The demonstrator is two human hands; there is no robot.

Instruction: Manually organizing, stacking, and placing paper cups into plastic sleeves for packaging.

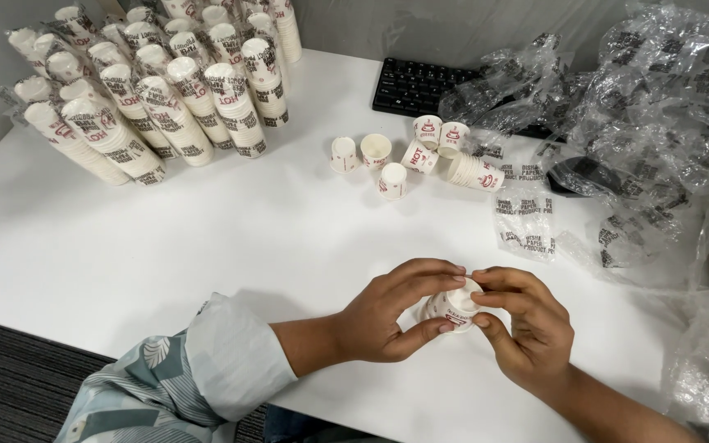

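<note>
A small stack of white paper cups [452, 307] with red print lies on its side between both my hands, near the front of the white table [231, 238]. My left hand [391, 313] grips the stack's body from the left with thumb below and fingers above. At the stack's open rim, my right hand [527, 324] pinches with thumb and fingertips. Part of the stack is hidden under my fingers.
Several loose paper cups [408, 156] and a short lying stack [476, 173] sit mid-table. Many plastic-wrapped cup stacks [157, 90] stand at the back left. A black keyboard [416, 84] lies at the back. Crumpled clear plastic wrappers [658, 123] pile up on the right.
</note>
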